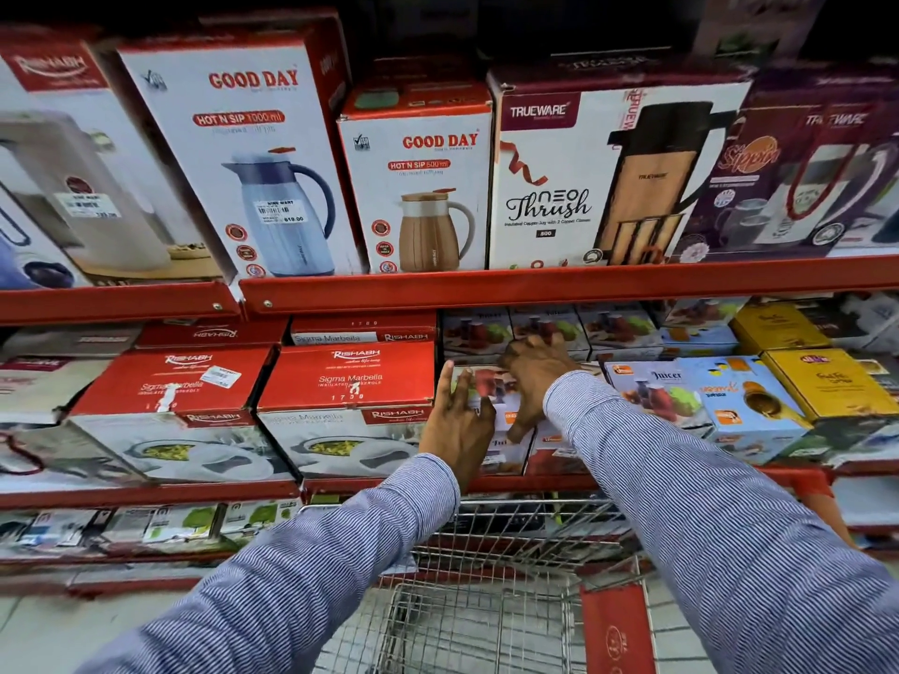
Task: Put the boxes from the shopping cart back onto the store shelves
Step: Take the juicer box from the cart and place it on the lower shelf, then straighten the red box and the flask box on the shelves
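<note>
A juicer box (491, 381) with fruit pictures sits on the middle shelf (525, 481) among stacked boxes of the same kind. My left hand (457, 420) rests on its left side and front with the fingers spread. My right hand (532, 377) lies on top of it toward the right, thumb down its front. Both hands grip the box between them. The wire shopping cart (486, 600) stands right below my arms, and the part of its basket that I see holds no boxes.
Red Rishabh casserole boxes (348, 381) stand tight to the left of the juicer box. More juicer boxes (656, 386) and yellow boxes (822, 381) fill the right. The upper shelf (559, 282) with flask boxes hangs low over my hands.
</note>
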Available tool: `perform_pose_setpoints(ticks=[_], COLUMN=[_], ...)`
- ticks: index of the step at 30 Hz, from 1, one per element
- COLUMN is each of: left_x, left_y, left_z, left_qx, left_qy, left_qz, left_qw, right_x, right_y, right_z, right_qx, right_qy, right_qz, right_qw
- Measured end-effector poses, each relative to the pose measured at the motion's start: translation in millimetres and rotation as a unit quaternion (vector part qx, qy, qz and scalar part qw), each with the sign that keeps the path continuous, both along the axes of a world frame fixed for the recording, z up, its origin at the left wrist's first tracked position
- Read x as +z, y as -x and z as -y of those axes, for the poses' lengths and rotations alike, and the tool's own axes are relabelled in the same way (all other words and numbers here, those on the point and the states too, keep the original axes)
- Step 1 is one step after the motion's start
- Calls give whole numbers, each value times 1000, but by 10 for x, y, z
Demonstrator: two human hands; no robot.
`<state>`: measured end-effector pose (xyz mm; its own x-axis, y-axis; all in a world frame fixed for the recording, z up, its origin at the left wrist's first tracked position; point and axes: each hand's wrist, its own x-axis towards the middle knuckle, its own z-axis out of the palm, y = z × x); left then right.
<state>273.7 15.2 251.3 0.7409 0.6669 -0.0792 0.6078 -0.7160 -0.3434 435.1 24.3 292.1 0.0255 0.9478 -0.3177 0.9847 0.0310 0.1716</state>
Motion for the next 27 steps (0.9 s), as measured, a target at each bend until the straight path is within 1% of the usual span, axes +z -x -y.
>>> perform_pose_setpoints(ticks=[4, 8, 11, 13, 14, 15, 16, 17, 19, 20, 21, 22, 24, 26, 27], left_x=[32, 212, 312, 348, 354, 347, 331, 295, 221, 182, 152, 135, 97, 81, 61], left_y=[53, 159, 432, 782, 985, 1210, 1425, 1621, 1894, 1994, 2067, 2113, 2149, 2152, 2147], left_z=[29, 183, 251, 217, 195, 167, 140, 106, 31, -18, -62, -97, -146, -168, -169], left_qx=[-9, -20, 2, 18, 32, 59, 104, 165, 278, 312, 331, 342, 354, 359, 359], left_qy=[-3, 9, 9, 15, 21, 28, 42, 67, 118, 129, 135, 141, 156, 169, 170], left_qz=[3, 33, 98, 185, 246, 315, 385, 446, 529, 555, 573, 585, 605, 626, 631], left_qw=[1000, 999, 995, 982, 968, 947, 916, 877, 793, 760, 737, 721, 696, 671, 666], right_x=[23, 56, 82, 68, 47, 27, -4, -26, -73, -99, -111, -143, -204, -257, -249], right_y=[73, 181, 321, 464, 542, 651, 767, 887, 1106, 1207, 1296, 1369, 1472, 1548, 1577], right_z=[37, 76, 149, 211, 249, 282, 311, 344, 386, 392, 403, 406, 410, 421, 442], right_qx=[-2, -41, -65, -74, -86, -104, -126, -147, -203, -238, -271, -299, -319, -314, -314], right_qy=[12, 31, -2, -52, -73, -91, -108, -125, -163, -174, -179, -183, -196, -207, -210], right_qz=[29, 25, -10, -91, -148, -209, -270, -321, -403, -439, -471, -498, -530, -544, -551], right_qw=[1000, 998, 998, 992, 982, 968, 949, 927, 877, 849, 820, 793, 761, 750, 744])
